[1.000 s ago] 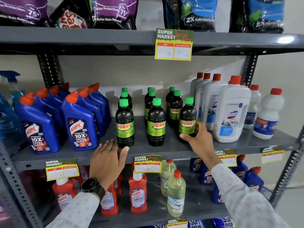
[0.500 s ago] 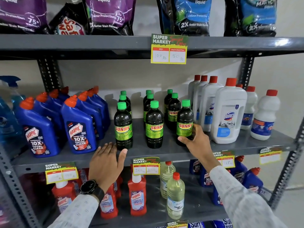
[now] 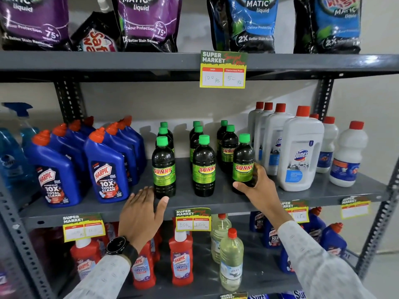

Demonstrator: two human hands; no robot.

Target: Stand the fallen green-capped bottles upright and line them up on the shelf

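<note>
The green-capped Sunny bottles are all standing upright on the middle shelf (image 3: 216, 201), in three columns running front to back between the blue Harpic bottles (image 3: 105, 169) and the white Domex bottles (image 3: 300, 152). The right hand (image 3: 257, 186) is wrapping the lower body of the front right Sunny bottle (image 3: 243, 162), thumb across the front below the label and fingers (image 3: 259, 169) curling round its right side. The left hand (image 3: 140, 214) is lying flat and open at the shelf edge, holding nothing, its fingertips just beside the base of the front left Sunny bottle (image 3: 163, 169).

These look like full, dark-liquid plastic bottles, so probably fairly heavy and bottom-weighted, stiff-walled, with a glossy and likely slippery label. Gripping low on the body, as here, seems best for sliding; the tall narrow shape may topple if pushed near the cap.
</note>
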